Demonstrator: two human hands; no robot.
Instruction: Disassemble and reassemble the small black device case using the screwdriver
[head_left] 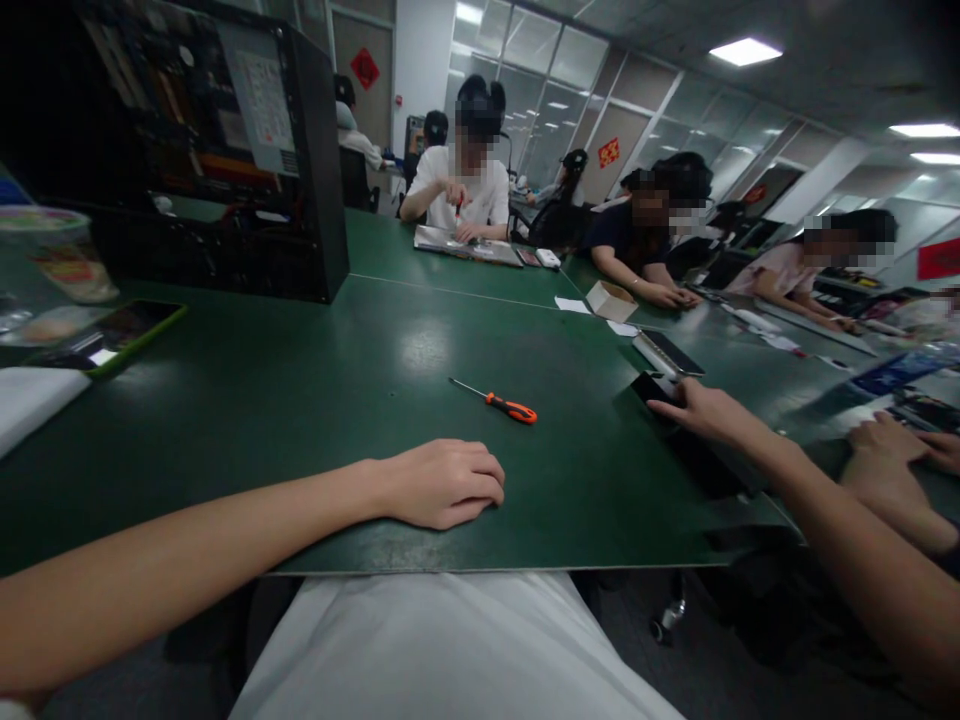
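Observation:
My left hand (450, 482) rests on the green table (300, 400) near its front edge, fingers curled into a loose fist with nothing visible in them. A small screwdriver with an orange handle (510, 407) lies a short way beyond it, untouched. My right hand (701, 410) reaches out to the right, its fingers stretched flat onto a black flat device (651, 385) at the table's right edge. Beyond that device lies a second dark slab with a light edge (667, 352).
An open black computer case (225, 150) stands at the back left. A phone in a green case (112, 335), a plastic cup (60, 250) and a white pad (30, 400) lie left. A small cardboard box (611, 298) sits farther back. Another person's hands (892, 445) are at right; several people work behind.

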